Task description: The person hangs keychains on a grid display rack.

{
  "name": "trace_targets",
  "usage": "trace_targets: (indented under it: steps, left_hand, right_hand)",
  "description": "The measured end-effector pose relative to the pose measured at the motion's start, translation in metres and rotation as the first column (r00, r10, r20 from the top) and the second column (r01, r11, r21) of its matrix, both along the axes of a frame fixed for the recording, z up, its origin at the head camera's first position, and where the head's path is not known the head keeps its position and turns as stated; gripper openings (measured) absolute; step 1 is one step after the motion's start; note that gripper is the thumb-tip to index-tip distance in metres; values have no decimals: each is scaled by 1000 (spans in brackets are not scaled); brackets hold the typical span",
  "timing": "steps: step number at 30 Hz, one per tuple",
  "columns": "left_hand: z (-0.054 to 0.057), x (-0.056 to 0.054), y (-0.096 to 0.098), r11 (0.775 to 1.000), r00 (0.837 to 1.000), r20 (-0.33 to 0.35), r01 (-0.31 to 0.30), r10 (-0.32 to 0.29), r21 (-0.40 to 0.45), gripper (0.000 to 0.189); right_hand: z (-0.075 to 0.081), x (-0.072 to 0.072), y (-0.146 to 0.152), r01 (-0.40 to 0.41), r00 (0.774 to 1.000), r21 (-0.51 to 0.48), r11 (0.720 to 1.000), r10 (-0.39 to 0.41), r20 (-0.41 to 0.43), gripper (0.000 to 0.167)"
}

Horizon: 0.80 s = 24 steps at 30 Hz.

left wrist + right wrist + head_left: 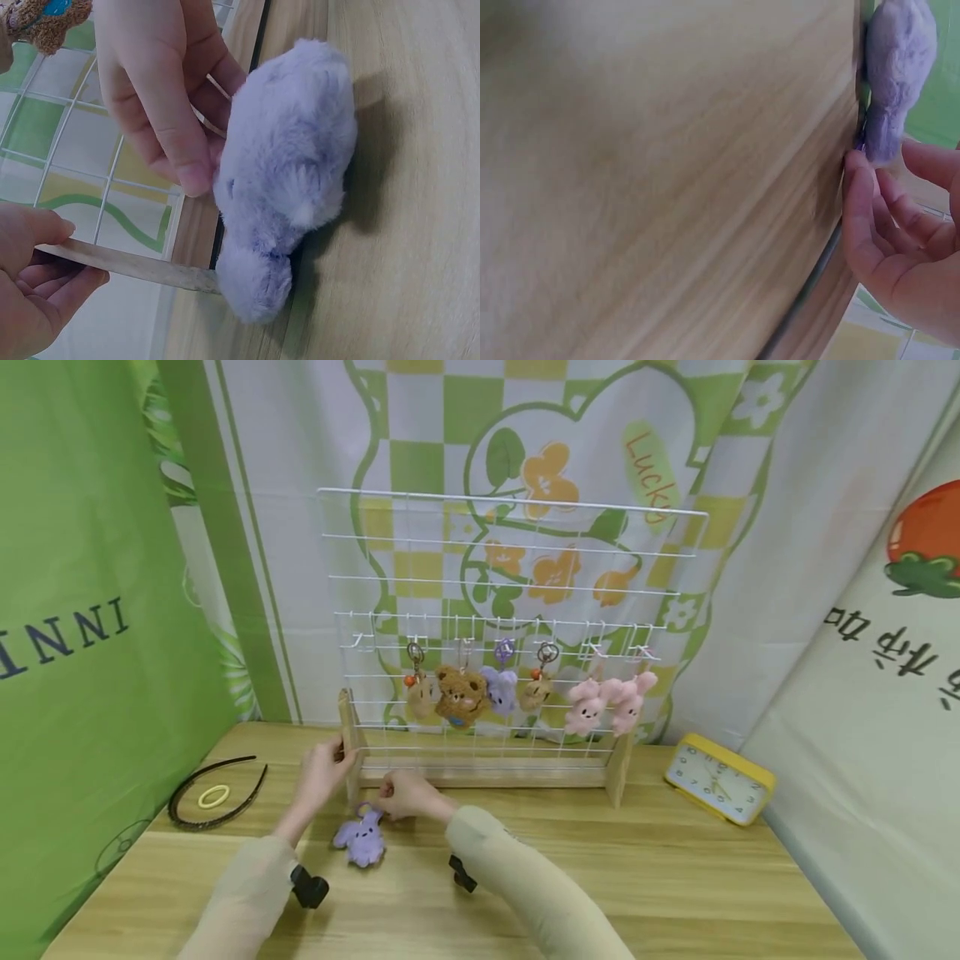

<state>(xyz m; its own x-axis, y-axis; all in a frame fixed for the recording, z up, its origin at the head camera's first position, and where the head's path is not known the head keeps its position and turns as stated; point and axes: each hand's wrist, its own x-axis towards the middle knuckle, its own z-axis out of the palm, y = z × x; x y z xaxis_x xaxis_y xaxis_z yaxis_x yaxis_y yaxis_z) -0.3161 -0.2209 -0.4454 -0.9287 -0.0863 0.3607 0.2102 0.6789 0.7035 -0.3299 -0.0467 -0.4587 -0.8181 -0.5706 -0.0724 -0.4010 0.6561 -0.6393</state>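
A purple plush bunny keychain (363, 841) lies on the table in front of the rack, its ring toward the rack. My right hand (408, 795) is at its ring end, fingers curled; in the right wrist view the fingertips (859, 161) touch beside the ring and ear. Thumb and fingers appear to pinch there, though the plush partly hides the contact. At the left end of the white wire rack (517, 514), my left hand (324, 768) grips the wooden side post (349, 727). The left wrist view shows the thumb and fingers on both faces of that post (142, 264).
Several plush keychains hang from the rack's hooks, among them a brown bear (460, 695) and a pink bunny (585, 708). A black headband (176, 793) surrounds a yellow hair tie (213, 797) at left. A yellow clock (720, 777) leans at right.
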Motion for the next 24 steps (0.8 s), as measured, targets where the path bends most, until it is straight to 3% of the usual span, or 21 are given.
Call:
trace_targets:
  steps: [5, 15, 24]
  left_hand:
    - [0, 0, 1, 1000, 1000, -12, 5, -5, 8, 23]
    - [-3, -1, 0, 1000, 1000, -7, 0, 0, 26, 23]
    - [-4, -1, -1, 999, 1000, 0, 12, -12, 38, 25]
  right_hand:
    - [-2, 1, 0, 13, 998, -76, 997, -8, 68, 8]
    - [-1, 2, 11, -8, 988, -124, 992, 27, 155, 13]
    - [2, -1, 23, -84, 981, -24, 996, 86, 174, 11]
